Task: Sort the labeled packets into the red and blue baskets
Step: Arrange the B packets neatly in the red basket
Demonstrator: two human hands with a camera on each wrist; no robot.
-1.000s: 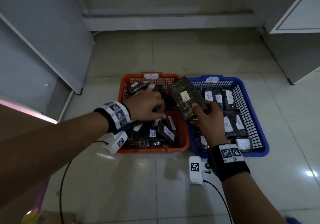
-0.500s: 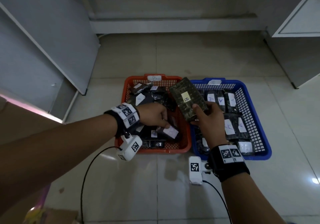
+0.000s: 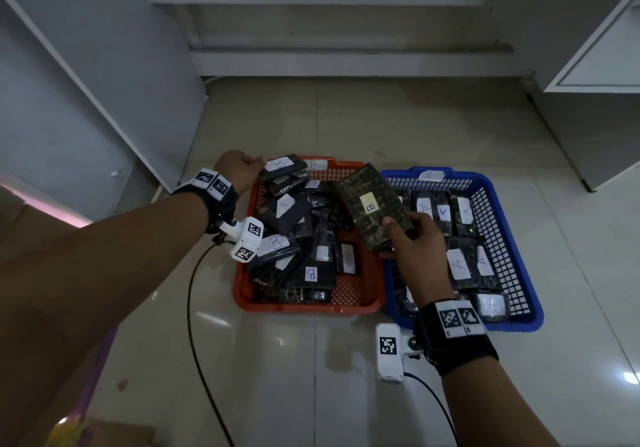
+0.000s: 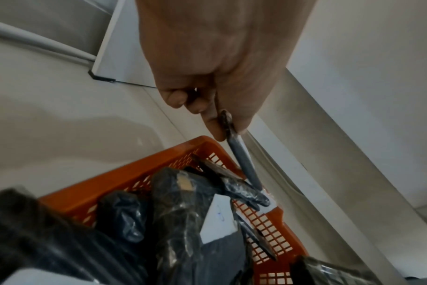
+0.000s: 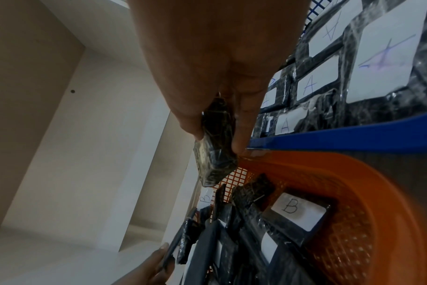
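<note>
The red basket (image 3: 346, 303) on the floor holds several dark packets labelled B. Beside it on the right, the blue basket (image 3: 519, 249) holds several packets labelled A. My left hand (image 3: 242, 169) pinches a thin dark packet (image 3: 284, 167) by its edge at the red basket's far left corner; the same packet (image 4: 241, 158) shows edge-on in the left wrist view. My right hand (image 3: 415, 239) grips a thick dark packet (image 3: 372, 204) with a yellow B label, tilted above the rims where the two baskets meet. That packet (image 5: 215, 146) hangs over the red basket (image 5: 354, 173).
White cabinet panels stand at the left (image 3: 86, 100) and right (image 3: 595, 48), with a low step (image 3: 346, 59) behind the baskets. Wrist-camera cables (image 3: 194, 308) trail over the glossy tile floor (image 3: 311, 377). A cardboard corner (image 3: 104, 432) lies at the bottom left.
My left hand has come up out of the red basket's middle with a thin packet and moved to the far left corner. The right hand still holds the B packet in about the same place.
</note>
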